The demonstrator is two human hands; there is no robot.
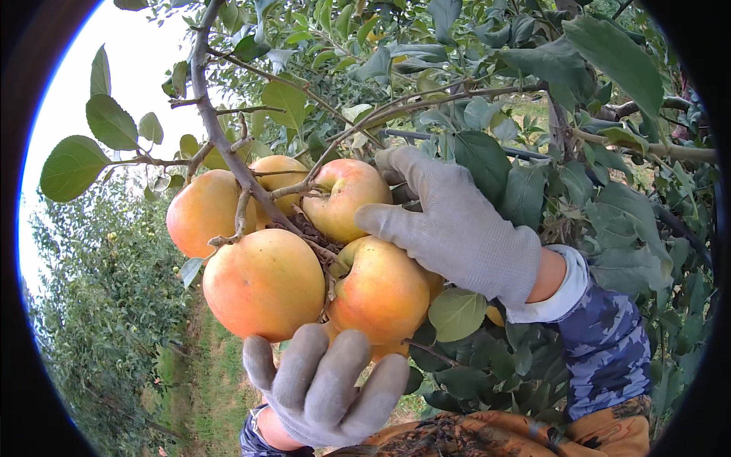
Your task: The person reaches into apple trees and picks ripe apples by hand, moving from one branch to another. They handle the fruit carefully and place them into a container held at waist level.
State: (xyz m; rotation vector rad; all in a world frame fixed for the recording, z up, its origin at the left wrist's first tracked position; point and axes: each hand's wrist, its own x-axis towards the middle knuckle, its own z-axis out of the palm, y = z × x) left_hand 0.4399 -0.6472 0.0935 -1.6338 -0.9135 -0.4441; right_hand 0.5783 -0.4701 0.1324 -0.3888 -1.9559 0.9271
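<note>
A cluster of yellow-orange apples hangs on a grey-brown branch. My right hand, in a pale grey work glove, reaches in from the right. Its thumb and fingers close round the right side of the upper right apple, which is still joined to the wood. Just below that fruit hangs the lower right apple, close to my palm. My gloved left hand is cupped beneath the cluster, fingers curved and apart. Its fingertips lie under the large front apple; whether they touch it, I cannot tell.
Another apple hangs at the left, with one more behind the branch. A thin branch crosses above my right hand. Dense leaves surround that wrist. A grassy strip runs below, beside other trees.
</note>
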